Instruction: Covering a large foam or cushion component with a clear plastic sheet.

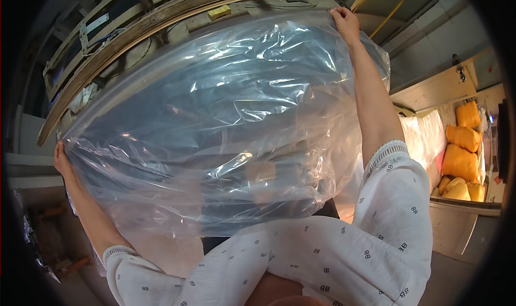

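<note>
A large sheet of clear plastic film [231,107] is stretched wide in front of me, wrinkled and shiny. At its far left edge my left hand [60,156] pinches the gathered corner with closed fingers. My right hand [345,25] is raised at the far upper right, its fingers closed on the film's top edge. Between the hands the top edge runs fairly taut, while the lower part hangs in loose folds in front of my body. Whether the film is a single layer or a bag, I cannot tell.
A long wooden rail [145,31] runs along the far side, just beyond the film, with a small yellow block [219,12] by it. To the right, orange bundles [461,161] and white plastic-wrapped goods [424,137] lie near a wooden panel [438,85].
</note>
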Motion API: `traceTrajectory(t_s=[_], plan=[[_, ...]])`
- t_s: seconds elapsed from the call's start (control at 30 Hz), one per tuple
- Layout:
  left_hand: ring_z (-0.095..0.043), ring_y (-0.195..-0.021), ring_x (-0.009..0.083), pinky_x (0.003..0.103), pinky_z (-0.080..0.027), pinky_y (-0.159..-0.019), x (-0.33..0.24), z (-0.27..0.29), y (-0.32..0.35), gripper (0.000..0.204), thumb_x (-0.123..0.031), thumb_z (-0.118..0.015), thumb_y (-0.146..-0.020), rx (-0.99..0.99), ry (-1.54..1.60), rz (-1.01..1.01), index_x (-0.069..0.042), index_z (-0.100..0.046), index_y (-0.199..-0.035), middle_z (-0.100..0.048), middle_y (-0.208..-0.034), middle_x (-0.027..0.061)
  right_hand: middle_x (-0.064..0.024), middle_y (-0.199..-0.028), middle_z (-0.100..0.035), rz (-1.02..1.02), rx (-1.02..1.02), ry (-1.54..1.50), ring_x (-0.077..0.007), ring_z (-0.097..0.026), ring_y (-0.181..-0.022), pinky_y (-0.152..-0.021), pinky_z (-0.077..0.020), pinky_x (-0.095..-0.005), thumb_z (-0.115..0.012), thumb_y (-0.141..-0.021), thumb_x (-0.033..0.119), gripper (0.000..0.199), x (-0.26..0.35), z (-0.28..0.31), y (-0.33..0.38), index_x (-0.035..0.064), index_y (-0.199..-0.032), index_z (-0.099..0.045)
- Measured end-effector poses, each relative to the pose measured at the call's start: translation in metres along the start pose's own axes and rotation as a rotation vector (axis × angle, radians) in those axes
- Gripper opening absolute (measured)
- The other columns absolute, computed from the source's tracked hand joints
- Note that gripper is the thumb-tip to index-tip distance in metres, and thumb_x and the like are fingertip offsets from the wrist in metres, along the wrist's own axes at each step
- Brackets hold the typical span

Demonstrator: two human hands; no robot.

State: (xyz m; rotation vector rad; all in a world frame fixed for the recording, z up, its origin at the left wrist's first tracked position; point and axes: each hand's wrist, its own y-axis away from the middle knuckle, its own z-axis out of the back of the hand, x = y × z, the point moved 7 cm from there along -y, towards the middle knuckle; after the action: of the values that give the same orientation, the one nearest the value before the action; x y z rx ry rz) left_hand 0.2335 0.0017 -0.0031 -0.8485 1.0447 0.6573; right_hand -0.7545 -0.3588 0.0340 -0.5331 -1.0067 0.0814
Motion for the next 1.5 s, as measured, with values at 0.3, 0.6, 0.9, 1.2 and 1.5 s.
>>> traceTrajectory(t_s=[0.3,0.6,0.9,1.2,1.5], plan=[[-0.055,-0.09,0.0177,0.026,-0.041,-0.081,-0.008,-0.01,-0.009,0.041,-0.032,-0.062,-0.077,-0.138,-0.604,-0.01,0.003,-0.063,-0.098,-0.063,-0.096,0.0105,-0.0165,-0.096,-0.05,0.029,-0.232,0.401,-0.0314,-0.05,-0.092,-0.082,-0.0409,-0.0376,-0.068,-0.064,0.038,0.041,0.01,0.017,0.004,0.0039,-0.083,-0.054],[-0.046,-0.065,0.0088,0.022,-0.036,-0.057,0.017,0.057,0.003,0.028,-0.027,-0.045,-0.086,-0.075,0.012,0.22,-0.004,-0.059,-0.084,-0.056,-0.077,0.0011,-0.0201,-0.097,-0.049,0.023,-0.178,0.216,-0.0348,-0.046,-0.096,-0.086,-0.0365,-0.0381,-0.06,-0.072,0.037,0.038,-0.002,-0.005,-0.009,0.0027,-0.085,-0.051],[-0.046,-0.068,0.0073,0.02,-0.037,-0.061,-0.019,-0.005,0.029,0.028,-0.032,-0.05,-0.087,-0.003,-0.097,0.019,-0.005,-0.058,-0.087,-0.054,-0.077,-0.001,-0.0236,-0.117,-0.047,0.003,-0.023,0.423,-0.0383,-0.042,-0.113,-0.09,-0.035,-0.0448,-0.049,-0.077,0.047,0.053,-0.018,0.004,-0.021,0.0024,-0.104,-0.059],[-0.051,-0.077,0.008,0.025,-0.042,-0.065,-0.097,0.153,0.014,0.024,-0.03,-0.066,-0.08,0.166,-0.377,-0.013,-0.006,-0.064,-0.086,-0.056,-0.079,-0.0009,0.004,-0.073,-0.042,-0.093,0.723,-0.057,-0.0067,-0.04,-0.073,-0.068,-0.0317,-0.0202,-0.05,-0.086,0.031,0.023,0.102,0.041,0.106,0.0086,-0.084,-0.053],[-0.056,-0.095,0.0126,0.023,-0.043,-0.08,-0.317,-0.201,0.281,0.034,-0.022,-0.061,-0.083,0.594,-0.28,-0.352,-0.005,-0.057,-0.112,-0.06,-0.105,0.0029,0.0069,-0.072,-0.037,-0.102,0.676,-0.217,-0.0043,-0.033,-0.069,-0.063,-0.0292,-0.0212,-0.051,-0.085,0.03,0.023,0.199,0.074,0.183,0.0098,-0.074,-0.045]])
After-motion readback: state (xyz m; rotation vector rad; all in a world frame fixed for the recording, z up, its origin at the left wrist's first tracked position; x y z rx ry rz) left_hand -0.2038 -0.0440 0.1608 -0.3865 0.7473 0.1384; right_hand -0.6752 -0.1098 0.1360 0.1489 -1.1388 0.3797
